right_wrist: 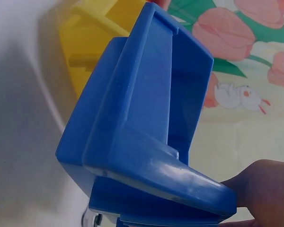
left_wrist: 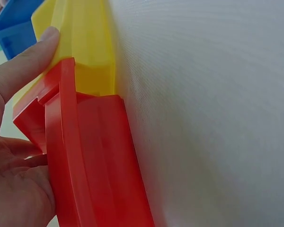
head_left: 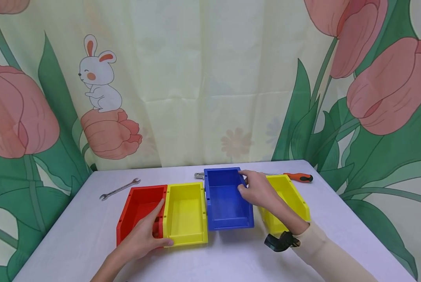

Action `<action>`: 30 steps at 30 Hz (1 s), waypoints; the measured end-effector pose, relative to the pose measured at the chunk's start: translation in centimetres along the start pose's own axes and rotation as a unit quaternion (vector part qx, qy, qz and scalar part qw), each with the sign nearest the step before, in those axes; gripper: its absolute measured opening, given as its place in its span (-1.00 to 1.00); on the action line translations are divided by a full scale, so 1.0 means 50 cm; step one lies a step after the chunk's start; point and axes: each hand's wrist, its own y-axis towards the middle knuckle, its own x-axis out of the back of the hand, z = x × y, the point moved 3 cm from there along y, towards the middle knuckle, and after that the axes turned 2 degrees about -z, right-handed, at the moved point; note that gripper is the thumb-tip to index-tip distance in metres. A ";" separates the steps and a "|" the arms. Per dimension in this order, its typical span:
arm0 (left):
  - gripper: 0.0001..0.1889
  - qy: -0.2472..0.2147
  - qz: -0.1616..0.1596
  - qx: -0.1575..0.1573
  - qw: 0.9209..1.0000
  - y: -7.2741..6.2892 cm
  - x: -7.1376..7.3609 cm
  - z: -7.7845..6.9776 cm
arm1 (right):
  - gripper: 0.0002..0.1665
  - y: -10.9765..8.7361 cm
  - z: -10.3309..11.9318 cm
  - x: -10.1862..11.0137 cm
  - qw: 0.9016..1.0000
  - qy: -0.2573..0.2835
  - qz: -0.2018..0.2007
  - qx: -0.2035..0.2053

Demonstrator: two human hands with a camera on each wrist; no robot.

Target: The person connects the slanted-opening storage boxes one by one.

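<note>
My right hand (head_left: 261,190) grips the right side wall of a blue plastic bin (head_left: 229,199), thumb inside and fingers outside. The blue bin hangs above the tabletop, its left edge right at the neighbouring yellow bin (head_left: 185,213). My left hand (head_left: 141,239) is spread over the front of a red bin (head_left: 140,203), with its index finger along the wall shared with that yellow bin. In the left wrist view, the thumb (left_wrist: 35,59) rests on the yellow bin's front, while the other fingers are partly hidden behind the red bin's lip. Red and yellow bins stand side by side.
A second yellow bin (head_left: 284,196) stands at the right, partly behind my right forearm. Behind it lies a screwdriver (head_left: 298,177) with an orange-and-black handle. A wrench (head_left: 120,189) lies at the back left. A metal tool end (head_left: 199,176) shows behind the blue bin.
</note>
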 end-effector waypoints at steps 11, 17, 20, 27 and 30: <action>0.40 -0.003 0.004 0.002 1.000 -0.004 0.001 0.007 | -0.36 -0.002 0.001 -0.014 1.000 0.003 0.004 -0.002; 0.41 -0.004 0.004 0.003 1.000 -0.001 -0.002 0.009 | -0.37 -0.003 -0.004 -0.021 1.000 -0.003 -0.003 0.001; 0.42 -0.004 0.005 0.003 1.000 0.001 -0.003 0.008 | -0.37 -0.004 -0.007 -0.023 1.000 -0.009 -0.004 0.007; 0.40 -0.003 0.003 0.003 1.000 0.000 0.001 0.001 | -0.38 -0.003 -0.008 -0.026 0.999 -0.035 0.001 0.023; 0.40 -0.003 0.002 0.002 1.000 0.001 0.000 0.001 | -0.37 -0.003 -0.006 -0.027 0.999 -0.041 0.002 0.019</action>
